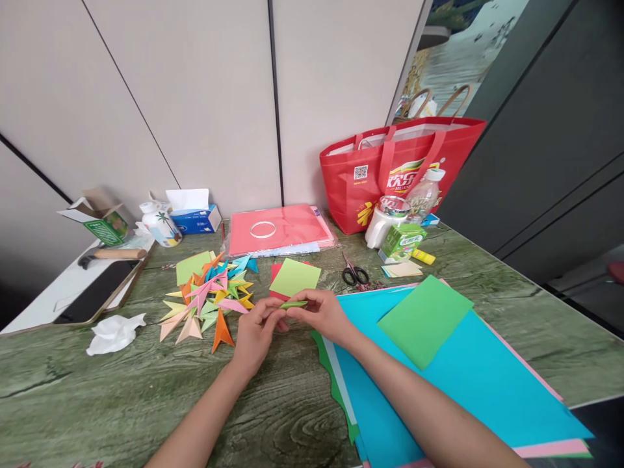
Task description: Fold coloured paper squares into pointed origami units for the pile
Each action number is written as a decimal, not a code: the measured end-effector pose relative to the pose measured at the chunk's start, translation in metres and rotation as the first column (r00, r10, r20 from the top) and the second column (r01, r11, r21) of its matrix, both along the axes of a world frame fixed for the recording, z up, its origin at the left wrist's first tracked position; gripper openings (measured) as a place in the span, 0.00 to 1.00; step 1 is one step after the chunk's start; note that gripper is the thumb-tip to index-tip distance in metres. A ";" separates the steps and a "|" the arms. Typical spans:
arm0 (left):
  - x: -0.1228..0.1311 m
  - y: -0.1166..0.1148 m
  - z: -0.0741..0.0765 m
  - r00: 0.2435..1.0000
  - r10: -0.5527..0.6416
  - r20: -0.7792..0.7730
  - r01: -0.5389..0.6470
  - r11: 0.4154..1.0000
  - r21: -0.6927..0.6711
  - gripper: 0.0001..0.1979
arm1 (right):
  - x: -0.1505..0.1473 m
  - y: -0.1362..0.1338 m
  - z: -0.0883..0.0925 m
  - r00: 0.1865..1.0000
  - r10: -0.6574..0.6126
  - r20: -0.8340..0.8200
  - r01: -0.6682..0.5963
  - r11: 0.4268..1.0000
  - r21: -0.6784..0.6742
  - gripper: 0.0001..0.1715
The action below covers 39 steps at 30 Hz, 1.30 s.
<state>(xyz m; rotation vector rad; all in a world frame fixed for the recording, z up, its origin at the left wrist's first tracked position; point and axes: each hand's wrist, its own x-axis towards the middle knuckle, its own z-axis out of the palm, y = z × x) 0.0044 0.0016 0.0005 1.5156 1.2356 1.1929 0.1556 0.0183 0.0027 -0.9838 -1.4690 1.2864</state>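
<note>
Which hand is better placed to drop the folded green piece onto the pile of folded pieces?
Left, probably. The left hand sits nearest the pile; the right hand, also pinching the folded green piece, would have to cross over it.

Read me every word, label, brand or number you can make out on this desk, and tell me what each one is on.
No text reads surely enough to quote.
Red bag: a QR code and a white-and-yellow logo, blurred and partly behind its strap.
Green carton: print too small.
Green-and-white box: label blurred.
Blue tissue box: print too small.
Folded green paper held by left hand and right hand: blank.
</note>
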 end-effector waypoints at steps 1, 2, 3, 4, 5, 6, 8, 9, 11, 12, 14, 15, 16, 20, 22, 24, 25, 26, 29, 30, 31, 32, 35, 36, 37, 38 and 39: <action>0.000 0.000 0.001 1.000 -0.005 0.014 0.005 1.000 -0.016 0.05 | 0.000 0.000 0.000 1.000 0.012 -0.012 -0.012 1.000 -0.016 0.14; 0.000 0.000 0.001 0.999 -0.012 0.033 0.013 0.999 -0.033 0.05 | 0.000 0.000 0.001 0.999 0.028 -0.026 -0.029 0.999 -0.034 0.14; 0.000 0.000 0.002 0.998 -0.019 0.054 0.022 0.998 -0.052 0.06 | 0.000 0.000 0.001 0.998 0.047 -0.039 -0.049 0.997 -0.052 0.15; 0.000 0.000 0.002 0.997 -0.027 0.077 0.032 0.997 -0.070 0.06 | 0.000 0.000 0.001 0.996 0.068 -0.053 -0.072 0.995 -0.068 0.15; 0.000 0.000 0.002 0.994 -0.035 0.101 0.044 0.995 -0.087 0.06 | 0.001 0.000 0.001 0.994 0.091 -0.064 -0.096 0.992 -0.081 0.16; 0.001 0.000 0.002 0.991 -0.042 0.125 0.055 0.993 -0.105 0.07 | 0.001 0.000 0.001 0.991 0.111 -0.072 -0.117 0.989 -0.089 0.15; 0.001 0.001 0.001 0.985 -0.056 0.161 0.079 0.988 -0.135 0.07 | 0.001 0.001 0.000 0.987 0.134 -0.083 -0.142 0.985 -0.094 0.15; 0.002 0.000 0.001 0.983 -0.064 0.171 0.090 0.985 -0.149 0.08 | 0.001 0.001 -0.001 0.987 0.138 -0.087 -0.147 0.984 -0.097 0.14; 0.003 0.000 0.000 0.983 -0.079 0.163 0.107 0.980 -0.170 0.08 | 0.001 0.001 -0.003 0.987 0.131 -0.094 -0.141 0.984 -0.110 0.13; 0.003 -0.001 0.000 0.985 -0.087 0.150 0.113 0.978 -0.173 0.09 | 0.001 0.002 -0.004 0.988 0.124 -0.096 -0.134 0.984 -0.115 0.13; 0.005 -0.002 0.000 0.987 -0.106 0.119 0.125 0.978 -0.167 0.10 | 0.000 0.001 -0.004 0.991 0.109 -0.081 -0.118 0.986 -0.115 0.12; 0.005 -0.003 0.000 0.988 -0.117 0.106 0.133 0.978 -0.161 0.10 | 0.000 0.001 -0.004 0.993 0.104 -0.063 -0.110 0.988 -0.112 0.11; 0.005 -0.004 -0.001 0.987 -0.128 0.096 0.142 0.978 -0.155 0.11 | 0.000 0.001 -0.004 0.994 0.100 -0.043 -0.104 0.989 -0.108 0.10; 0.005 -0.005 -0.003 0.985 -0.165 0.044 0.170 0.976 -0.137 0.11 | 0.000 0.000 -0.001 0.994 0.105 0.007 -0.104 0.988 -0.119 0.10; 0.004 -0.006 -0.005 0.986 -0.162 0.036 0.166 0.976 -0.140 0.11 | 0.001 0.000 -0.001 0.992 0.124 0.003 -0.122 0.984 -0.131 0.09; 0.004 -0.006 -0.007 0.986 -0.156 0.053 0.163 0.974 -0.156 0.12 | 0.000 0.000 -0.002 0.991 0.136 -0.008 -0.136 0.981 -0.136 0.09; 0.004 -0.006 -0.007 0.985 -0.156 0.068 0.166 0.972 -0.169 0.12 | 0.000 0.000 -0.003 0.991 0.132 -0.010 -0.132 0.982 -0.134 0.09; 0.004 -0.005 -0.007 0.984 -0.159 0.083 0.172 0.968 -0.185 0.13 | -0.001 0.000 -0.004 0.993 0.119 -0.009 -0.120 0.984 -0.129 0.09; 0.006 -0.004 -0.004 0.977 -0.175 0.122 0.199 0.953 -0.227 0.15 | -0.002 -0.001 -0.006 0.998 0.062 -0.017 -0.063 0.993 -0.103 0.09; 0.006 -0.004 -0.002 0.974 -0.186 0.128 0.212 0.949 -0.234 0.15 | -0.002 -0.001 -0.006 0.998 0.055 -0.026 -0.057 0.994 -0.095 0.09; 0.006 -0.004 0.000 0.971 -0.201 0.130 0.227 0.945 -0.237 0.17 | -0.001 -0.001 -0.006 0.998 0.058 -0.035 -0.060 0.994 -0.090 0.10; 0.006 -0.004 0.002 0.967 -0.218 0.133 0.244 0.939 -0.240 0.18 | -0.001 -0.001 -0.006 0.997 0.068 -0.041 -0.071 0.994 -0.088 0.10; 0.006 -0.004 0.005 0.957 -0.248 0.153 0.281 0.923 -0.264 0.24 | 0.002 -0.001 -0.004 0.995 0.097 -0.036 -0.100 0.989 -0.111 0.11; 0.007 -0.005 0.005 0.957 -0.244 0.158 0.280 0.921 -0.271 0.25 | 0.003 0.000 -0.004 0.995 0.099 -0.030 -0.102 0.987 -0.126 0.11; 0.007 -0.005 0.005 0.959 -0.235 0.158 0.272 0.922 -0.274 0.26 | 0.003 0.000 -0.003 0.995 0.100 -0.024 -0.102 0.985 -0.139 0.11; 0.007 -0.006 0.004 0.963 -0.223 0.152 0.258 0.926 -0.274 0.27 | 0.003 0.000 -0.003 0.994 0.104 -0.021 -0.106 0.983 -0.149 0.11; 0.008 -0.006 0.004 0.967 -0.210 0.141 0.242 0.932 -0.270 0.28 | 0.003 0.001 -0.003 0.993 0.114 -0.021 -0.116 0.980 -0.160 0.12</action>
